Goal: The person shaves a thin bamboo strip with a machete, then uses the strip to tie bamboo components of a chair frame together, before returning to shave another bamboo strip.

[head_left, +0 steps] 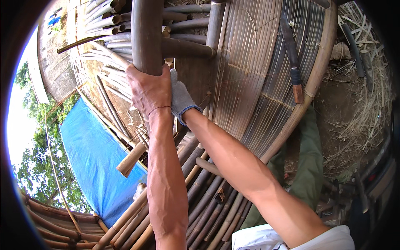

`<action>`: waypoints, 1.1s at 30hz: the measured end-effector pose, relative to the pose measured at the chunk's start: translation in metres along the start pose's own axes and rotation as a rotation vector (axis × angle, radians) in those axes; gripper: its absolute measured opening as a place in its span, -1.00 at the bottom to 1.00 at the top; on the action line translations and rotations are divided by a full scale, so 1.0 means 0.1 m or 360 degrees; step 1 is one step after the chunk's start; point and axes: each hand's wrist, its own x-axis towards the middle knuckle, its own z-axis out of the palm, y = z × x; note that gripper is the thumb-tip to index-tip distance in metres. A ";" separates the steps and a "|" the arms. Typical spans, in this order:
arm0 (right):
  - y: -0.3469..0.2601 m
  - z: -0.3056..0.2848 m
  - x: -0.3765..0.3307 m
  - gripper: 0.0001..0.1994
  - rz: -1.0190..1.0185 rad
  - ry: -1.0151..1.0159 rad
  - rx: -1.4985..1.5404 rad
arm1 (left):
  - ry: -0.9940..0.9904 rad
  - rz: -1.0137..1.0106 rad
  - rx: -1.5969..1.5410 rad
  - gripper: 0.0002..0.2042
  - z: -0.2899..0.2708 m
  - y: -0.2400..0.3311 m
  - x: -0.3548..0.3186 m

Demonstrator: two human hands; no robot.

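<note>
My bare left hand (151,89) is wrapped around the lower part of a thick grey-brown bamboo pole (146,35), which runs up past the top edge of the view. Close against its right side is my right hand (182,98), in a grey knitted glove with a blue cuff. One gloved digit points up beside the pole; the other fingers are hidden, so its grip does not show. Right of the hands, a long knife (290,54) with a dark blade and wooden handle lies on a bamboo slat bench (254,62).
Cut bamboo poles (102,21) are stacked at the upper left. More poles (208,204) lie side by side below my hands. A blue tarp (98,158) hangs at left. Bamboo shavings (362,121) litter the ground at right, near green-trousered legs (306,154).
</note>
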 end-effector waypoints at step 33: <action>0.16 -2.74 -3.09 -0.61 0.0355 0.0456 -0.1075 | -0.0177 0.0231 -0.0202 0.08 0.09 -1.76 -1.42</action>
